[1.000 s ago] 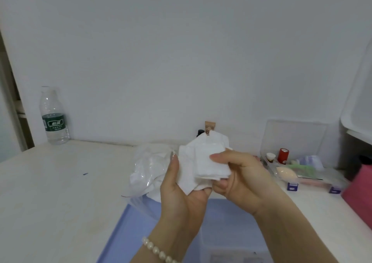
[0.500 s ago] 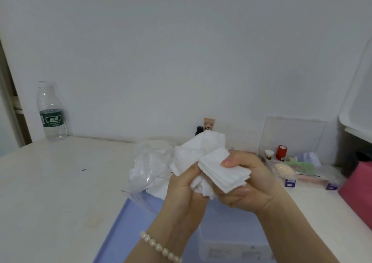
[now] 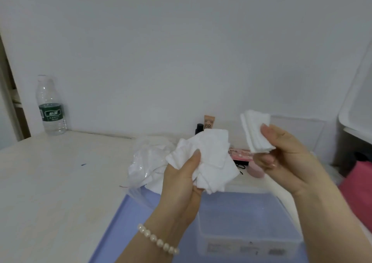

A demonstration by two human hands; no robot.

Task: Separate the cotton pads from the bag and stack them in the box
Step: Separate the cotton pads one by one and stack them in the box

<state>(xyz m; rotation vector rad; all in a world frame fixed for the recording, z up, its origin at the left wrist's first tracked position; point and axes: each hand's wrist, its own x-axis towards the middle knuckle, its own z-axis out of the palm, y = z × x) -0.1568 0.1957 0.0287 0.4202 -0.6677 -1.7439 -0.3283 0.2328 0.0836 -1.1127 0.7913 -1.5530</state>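
Note:
My left hand (image 3: 181,182) grips a loose, crumpled bunch of white cotton pads (image 3: 209,158) above the table. My right hand (image 3: 285,154) pinches a small neat stack of square cotton pads (image 3: 254,132), held up and to the right, apart from the bunch. A crinkled clear plastic bag (image 3: 145,162) with more white pads lies on the table behind my left hand. Below both hands stands a clear plastic box (image 3: 249,240) on a blue mat (image 3: 124,222); I see nothing inside it.
A water bottle (image 3: 51,105) stands at the back left by the wall. A BB tube (image 3: 209,123) and pink cosmetics (image 3: 241,155) sit behind the hands. A pink object (image 3: 358,192) and a white container (image 3: 356,109) are at the right.
My right hand has pulled the small stack of pads away from the bunch, up and to the right. My left hand keeps hold of the crumpled bunch.

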